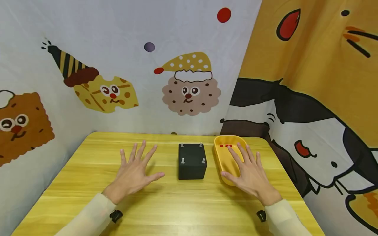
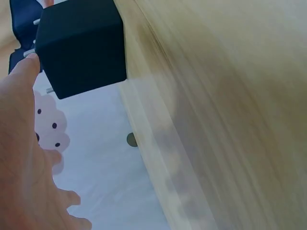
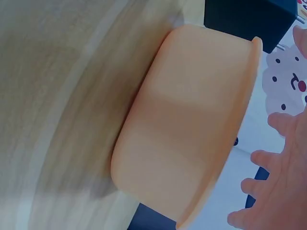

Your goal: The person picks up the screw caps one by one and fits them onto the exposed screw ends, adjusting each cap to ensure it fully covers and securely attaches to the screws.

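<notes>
A black block [image 1: 192, 160] stands on the table, with several silver pins upright at the corners of its top. To its right lies a yellow tray [image 1: 218, 160] with small red pieces [image 1: 226, 146] at its far end. My left hand [image 1: 133, 173] is spread, fingers straight, to the left of the block and holds nothing. Over the tray's right side my right hand [image 1: 249, 173] hovers with spread fingers, hiding part of the tray. In the right wrist view the tray's outer wall [image 3: 177, 124] fills the middle, apart from the right hand [image 3: 283, 172].
The wooden table [image 1: 177, 209] ends at a back edge against a patterned cloth [image 1: 124, 121]. Another cloth [image 1: 310, 137] with a large cartoon figure hangs along the right side. Small black devices [image 1: 116, 216] sit by both wrists.
</notes>
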Demonstrator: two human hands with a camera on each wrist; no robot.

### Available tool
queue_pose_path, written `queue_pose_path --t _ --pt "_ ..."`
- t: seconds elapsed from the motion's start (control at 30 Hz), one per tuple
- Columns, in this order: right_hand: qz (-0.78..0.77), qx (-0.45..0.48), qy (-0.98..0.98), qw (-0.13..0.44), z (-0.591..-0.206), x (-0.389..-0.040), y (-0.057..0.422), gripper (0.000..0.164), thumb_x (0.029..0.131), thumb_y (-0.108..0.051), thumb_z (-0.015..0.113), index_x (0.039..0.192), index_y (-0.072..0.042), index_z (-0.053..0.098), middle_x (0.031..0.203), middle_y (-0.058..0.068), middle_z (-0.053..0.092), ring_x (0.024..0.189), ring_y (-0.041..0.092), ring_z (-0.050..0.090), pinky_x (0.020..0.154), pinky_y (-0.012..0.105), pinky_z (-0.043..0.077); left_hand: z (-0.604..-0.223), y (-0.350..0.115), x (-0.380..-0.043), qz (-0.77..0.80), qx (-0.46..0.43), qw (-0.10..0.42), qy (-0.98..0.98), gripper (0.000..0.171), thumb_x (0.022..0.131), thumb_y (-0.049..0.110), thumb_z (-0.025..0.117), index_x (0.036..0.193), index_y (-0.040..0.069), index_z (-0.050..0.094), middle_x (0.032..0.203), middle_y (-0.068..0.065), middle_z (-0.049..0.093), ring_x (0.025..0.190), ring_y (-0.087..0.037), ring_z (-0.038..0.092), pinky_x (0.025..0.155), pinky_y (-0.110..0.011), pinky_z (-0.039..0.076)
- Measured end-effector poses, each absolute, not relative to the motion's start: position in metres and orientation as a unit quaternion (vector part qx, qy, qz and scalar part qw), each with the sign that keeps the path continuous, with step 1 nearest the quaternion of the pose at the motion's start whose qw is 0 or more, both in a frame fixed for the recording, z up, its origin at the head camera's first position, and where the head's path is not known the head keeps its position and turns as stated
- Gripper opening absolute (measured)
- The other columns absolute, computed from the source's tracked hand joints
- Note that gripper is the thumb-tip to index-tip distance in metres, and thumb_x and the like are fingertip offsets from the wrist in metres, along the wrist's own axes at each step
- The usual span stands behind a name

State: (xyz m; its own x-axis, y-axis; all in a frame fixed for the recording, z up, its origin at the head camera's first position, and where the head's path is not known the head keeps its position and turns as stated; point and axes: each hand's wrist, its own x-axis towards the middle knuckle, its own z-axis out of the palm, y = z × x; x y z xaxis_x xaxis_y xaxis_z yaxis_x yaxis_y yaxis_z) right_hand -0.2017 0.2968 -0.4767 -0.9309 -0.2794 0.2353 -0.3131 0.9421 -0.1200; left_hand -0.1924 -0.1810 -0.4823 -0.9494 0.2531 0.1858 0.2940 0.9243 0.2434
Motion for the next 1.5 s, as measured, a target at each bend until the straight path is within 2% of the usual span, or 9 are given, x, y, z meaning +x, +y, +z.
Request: queue_pose_path --t 0.17,0.4,0.67,0.83,1.2,1.5 --pt "0.083 0.160 -0.978 0.106 -0.468 -0.207 0.298 0.099 0.105 -0.079 0.067 0.186 -0.031 0.034 0.195 0.017 0.025 0.179 0.056 0.019 0.138 0.089 0.015 -0.480 -0.175 -0.194 -0.141 -0.154 0.083 -0.975 0.112 0.100 0.093 0.061 0.188 0.039 0.019 0.197 -0.016 0.009 0.180 -0.057 0.014 0.132 -0.098 0.003" --pt "0.094 0.165 -0.976 0.109 -0.460 -0.210 0.302 0.092 0.109 -0.074 0.066 0.184 -0.028 0.039 0.192 0.018 0.031 0.175 0.056 0.031 0.139 0.081 0.030 -0.481 -0.163 -0.197 -0.143 -0.176 0.084 -0.970 0.110 0.101 0.090 0.063 0.188 0.043 0.015 0.198 -0.014 0.010 0.181 -0.053 0.015 0.133 -0.097 0.006" --pt "0.092 0.164 -0.976 0.111 -0.455 -0.214 0.304 0.087 0.113 -0.071 0.063 0.184 -0.028 0.039 0.188 0.018 0.039 0.168 0.055 0.044 0.124 0.084 0.047 -0.481 -0.152 -0.197 -0.155 -0.198 0.094 -0.963 0.108 0.102 0.087 0.067 0.188 0.042 0.020 0.197 -0.013 0.015 0.181 -0.051 0.020 0.135 -0.095 0.010" --pt "0.091 0.169 -0.975 0.114 -0.451 -0.217 0.302 0.085 0.113 -0.070 0.063 0.184 -0.028 0.040 0.185 0.018 0.042 0.165 0.055 0.047 0.123 0.083 0.049 -0.481 -0.147 -0.196 -0.160 -0.204 0.097 -0.961 0.106 0.102 0.090 0.063 0.188 0.041 0.023 0.197 -0.013 0.018 0.181 -0.050 0.022 0.136 -0.093 0.011" --pt "0.093 0.177 -0.974 0.103 -0.445 -0.226 0.299 0.082 0.113 -0.063 0.068 0.182 -0.025 0.044 0.185 0.018 0.043 0.163 0.055 0.051 0.124 0.082 0.050 -0.478 -0.140 -0.199 -0.162 -0.224 0.114 -0.954 0.104 0.103 0.087 0.065 0.187 0.037 0.029 0.195 -0.014 0.024 0.177 -0.051 0.032 0.136 -0.091 0.017" --pt "0.097 0.182 -0.974 0.090 -0.442 -0.230 0.297 0.081 0.114 -0.067 0.064 0.181 -0.024 0.046 0.184 0.018 0.045 0.162 0.054 0.052 0.125 0.079 0.051 -0.476 -0.134 -0.199 -0.179 -0.234 0.114 -0.949 0.101 0.104 0.083 0.068 0.186 0.037 0.030 0.195 -0.013 0.028 0.174 -0.051 0.039 0.138 -0.089 0.019"
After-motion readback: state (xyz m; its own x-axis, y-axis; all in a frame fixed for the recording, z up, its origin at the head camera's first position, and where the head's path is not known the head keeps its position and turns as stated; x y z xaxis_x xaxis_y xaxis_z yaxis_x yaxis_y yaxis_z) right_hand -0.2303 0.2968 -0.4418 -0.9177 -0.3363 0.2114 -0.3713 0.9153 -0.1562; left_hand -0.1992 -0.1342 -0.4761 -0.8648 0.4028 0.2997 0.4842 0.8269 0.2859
